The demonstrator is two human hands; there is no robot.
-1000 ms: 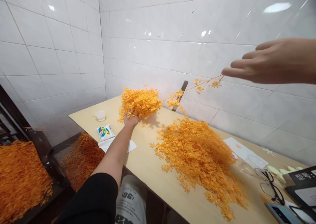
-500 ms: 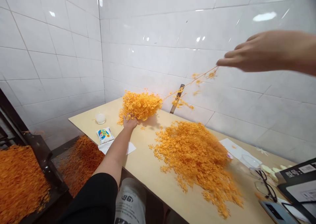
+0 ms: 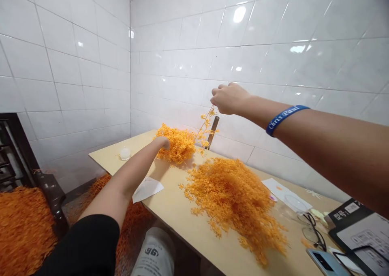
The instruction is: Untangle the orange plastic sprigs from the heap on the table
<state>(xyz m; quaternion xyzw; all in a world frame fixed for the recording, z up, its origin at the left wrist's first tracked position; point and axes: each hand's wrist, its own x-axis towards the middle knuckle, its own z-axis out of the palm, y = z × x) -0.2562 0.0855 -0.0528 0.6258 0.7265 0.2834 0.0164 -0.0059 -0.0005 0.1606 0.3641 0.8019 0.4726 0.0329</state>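
Orange flower sprig (image 3: 206,124) hangs pinched in the fingertips of the right hand (image 3: 229,99), raised above the far end of a pale wooden table (image 3: 194,223) set against a white tiled wall (image 3: 273,57). The sprig's lower end runs into a small orange bundle (image 3: 178,144) on the table, which the left hand (image 3: 164,143) presses at its near edge; whether those fingers close around stems cannot be told. A larger heap of orange blossoms (image 3: 234,199) lies loose just beside it.

The thin stem could slip from so light a pinch, or snag in the bundle and shed petals if drawn sideways; the loose heap sits near the table's front edge and could spill with a brush of the forearm.

A blue wristband (image 3: 285,117) on the right arm reads "Chris Paul". A white sack (image 3: 154,253) below the table shows "9B". Eyeglasses (image 3: 313,227) and a phone (image 3: 325,262) rest at the right.
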